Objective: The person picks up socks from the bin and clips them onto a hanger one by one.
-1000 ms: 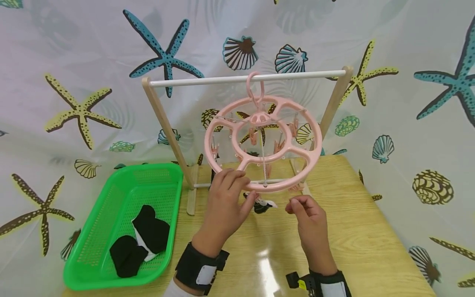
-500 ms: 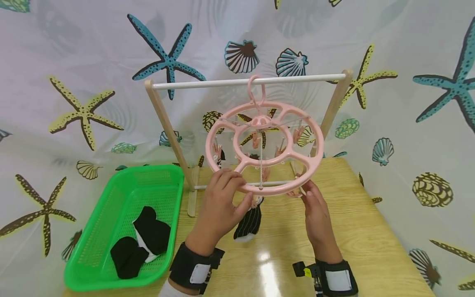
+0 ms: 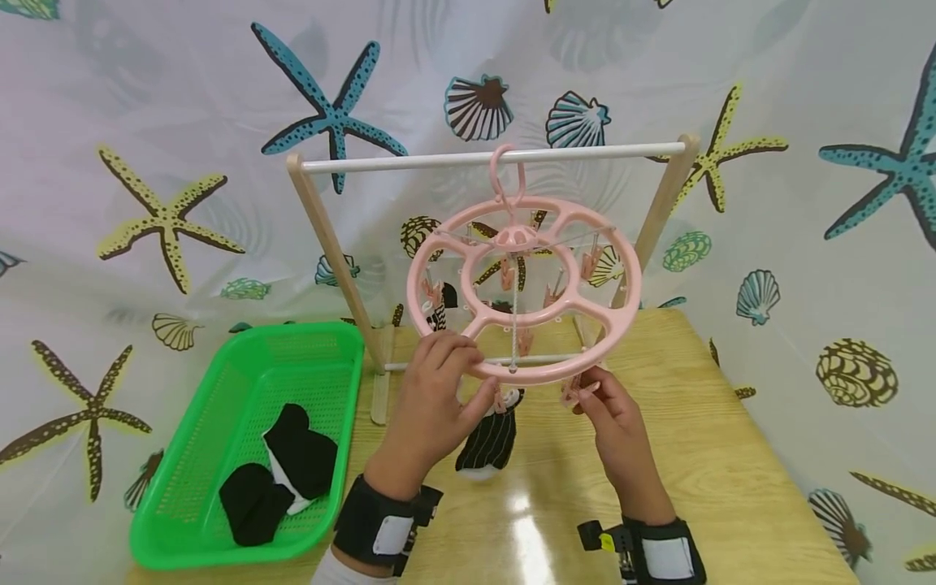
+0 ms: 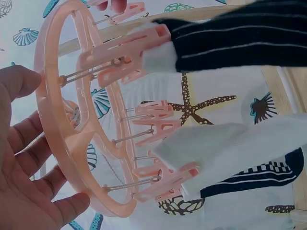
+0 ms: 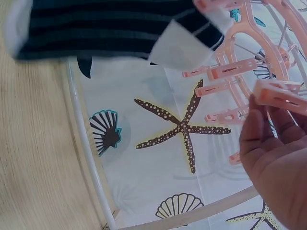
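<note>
A pink round clip hanger (image 3: pixel 559 374) hangs by its hook from a white bar. My left hand (image 3: pixel 431 406) holds the hanger's near rim, thumb and fingers on its edge. At the rim's right front, my right hand (image 3: pixel 617 431) pinches a pink clothespin (image 5: pixel 278 96); nothing shows in its jaws. Between the hands, a black sock with thin white stripes (image 3: pixel 488 439) hangs from another clothespin (image 4: pixel 124 52). A second sock, white and black with a checked patch (image 4: pixel 240 148), hangs on the hanger's left side. Several other clothespins (image 5: pixel 235 69) dangle around the hanger.
A green basket (image 3: pixel 146 544) stands at the left with black-and-white cloth pieces (image 3: pixel 307 459) inside. The rack's white bar (image 3: pixel 409 162) and wooden posts (image 3: pixel 322 227) frame the hanger. Below lies a wooden table (image 3: pixel 717 471); a patterned sheet (image 3: pixel 790 203) hangs behind.
My right hand has moved up to the hanger's rim and taken hold of a clothespin there. The striped sock has come into fuller view. My left hand stays on the rim.
</note>
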The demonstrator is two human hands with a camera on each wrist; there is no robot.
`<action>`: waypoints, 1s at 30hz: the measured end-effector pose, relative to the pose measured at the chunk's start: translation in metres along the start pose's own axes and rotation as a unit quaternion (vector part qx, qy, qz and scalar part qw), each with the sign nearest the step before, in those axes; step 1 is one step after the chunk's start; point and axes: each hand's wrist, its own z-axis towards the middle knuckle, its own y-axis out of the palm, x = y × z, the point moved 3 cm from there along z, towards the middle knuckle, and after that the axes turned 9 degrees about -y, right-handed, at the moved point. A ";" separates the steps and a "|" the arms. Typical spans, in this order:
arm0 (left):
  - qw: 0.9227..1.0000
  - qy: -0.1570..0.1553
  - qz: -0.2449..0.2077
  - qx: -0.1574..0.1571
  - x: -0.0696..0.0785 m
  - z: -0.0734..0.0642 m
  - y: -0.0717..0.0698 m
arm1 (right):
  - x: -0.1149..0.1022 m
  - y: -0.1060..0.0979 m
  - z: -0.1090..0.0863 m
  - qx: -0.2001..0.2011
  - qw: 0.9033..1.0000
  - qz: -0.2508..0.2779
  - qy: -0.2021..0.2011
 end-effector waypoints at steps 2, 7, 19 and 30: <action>1.000 0.000 0.000 0.000 0.000 0.000 0.000 | 0.000 -0.001 0.000 0.004 1.000 0.005 0.003; 1.000 0.002 -0.002 0.000 -0.001 0.000 0.000 | 0.001 -0.001 0.002 0.003 1.000 0.000 0.005; 1.000 0.000 0.004 0.008 -0.005 0.001 0.000 | 0.003 -0.001 0.000 0.058 0.997 -0.002 0.056; 1.000 0.002 -0.008 0.007 -0.008 0.002 -0.002 | 0.001 0.001 0.002 0.080 0.993 -0.014 0.082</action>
